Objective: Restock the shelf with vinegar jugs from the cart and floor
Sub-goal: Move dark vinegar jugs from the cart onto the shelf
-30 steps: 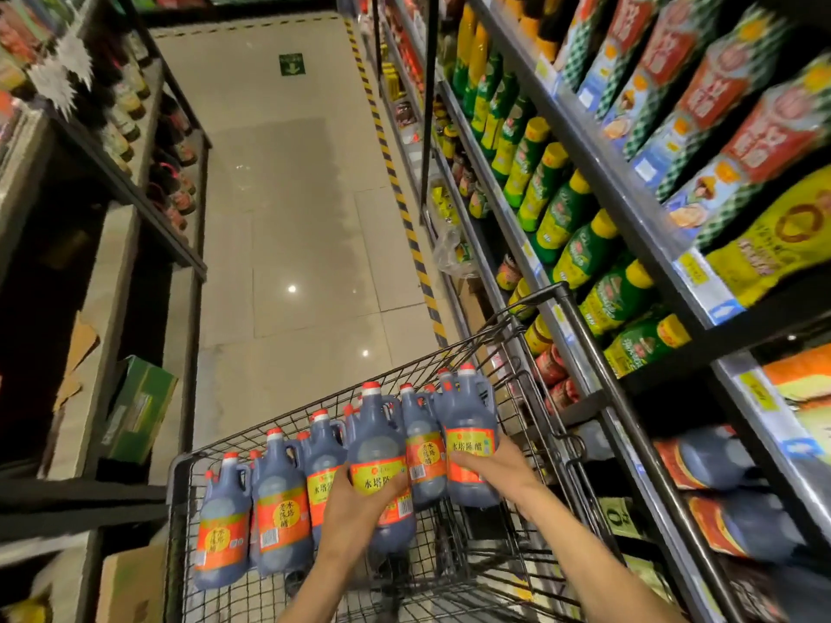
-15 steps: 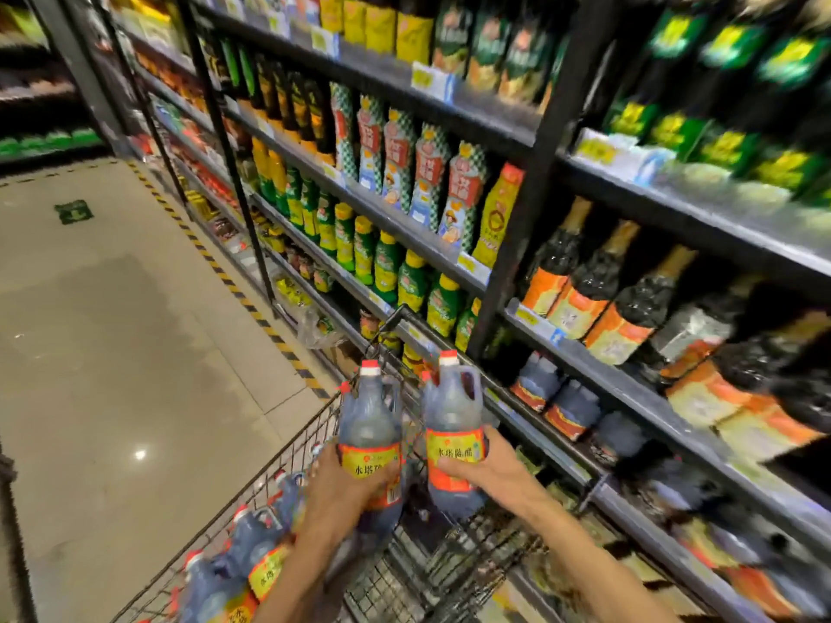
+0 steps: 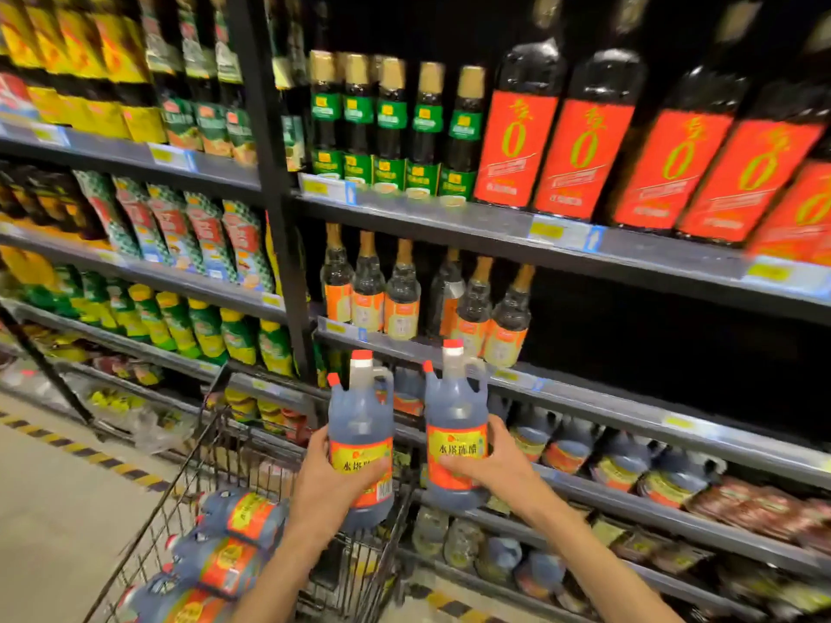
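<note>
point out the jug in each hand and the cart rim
left-hand jug (image 3: 359,424): head view, on its blue body above the label
right-hand jug (image 3: 456,404): head view, on its blue body above the label
cart (image 3: 180,474): head view, on its side rim

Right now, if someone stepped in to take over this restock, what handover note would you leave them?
Left hand grips one vinegar jug by its body; right hand grips a second jug. Both are upright, lifted clear of the cart and facing the shelf.
Like jugs already lie in a row on the low shelf to the right.
More jugs remain in the cart.
Done: two jugs picked up. Left: shelve these two, then the rest. No floor jugs are in view.
</note>
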Demonstrator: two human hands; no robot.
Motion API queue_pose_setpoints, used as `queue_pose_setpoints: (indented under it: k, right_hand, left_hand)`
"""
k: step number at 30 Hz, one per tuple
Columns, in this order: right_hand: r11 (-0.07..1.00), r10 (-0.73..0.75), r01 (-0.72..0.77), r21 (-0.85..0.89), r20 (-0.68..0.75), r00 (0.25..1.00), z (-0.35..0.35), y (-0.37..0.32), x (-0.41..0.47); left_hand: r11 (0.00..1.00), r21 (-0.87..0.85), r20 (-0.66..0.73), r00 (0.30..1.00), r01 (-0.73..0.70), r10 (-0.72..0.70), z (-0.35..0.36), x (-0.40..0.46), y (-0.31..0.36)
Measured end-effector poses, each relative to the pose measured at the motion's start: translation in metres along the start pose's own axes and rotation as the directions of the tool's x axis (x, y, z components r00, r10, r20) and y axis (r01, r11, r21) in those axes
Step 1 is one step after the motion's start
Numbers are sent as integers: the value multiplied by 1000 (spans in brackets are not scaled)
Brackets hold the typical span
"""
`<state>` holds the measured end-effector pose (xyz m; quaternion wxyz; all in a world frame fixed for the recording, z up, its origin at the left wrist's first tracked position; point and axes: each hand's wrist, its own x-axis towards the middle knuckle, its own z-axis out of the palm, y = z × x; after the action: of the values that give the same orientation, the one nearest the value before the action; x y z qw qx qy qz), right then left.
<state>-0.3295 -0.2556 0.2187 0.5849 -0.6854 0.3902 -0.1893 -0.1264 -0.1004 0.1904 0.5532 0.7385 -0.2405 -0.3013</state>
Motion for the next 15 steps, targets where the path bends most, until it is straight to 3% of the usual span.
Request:
queue_pose_setpoints:
  k: [6,15]
  right_hand:
    - [999,30,-24,41,-149,988,-91,32,-82]
    - [994,68,-34,104,-340,938,-203,75,-188]
  left_hand:
    - [999,-50,192,981,-15,24,87,-60,22]
    - [998,-20,351,934,-67,70,212,-133,48]
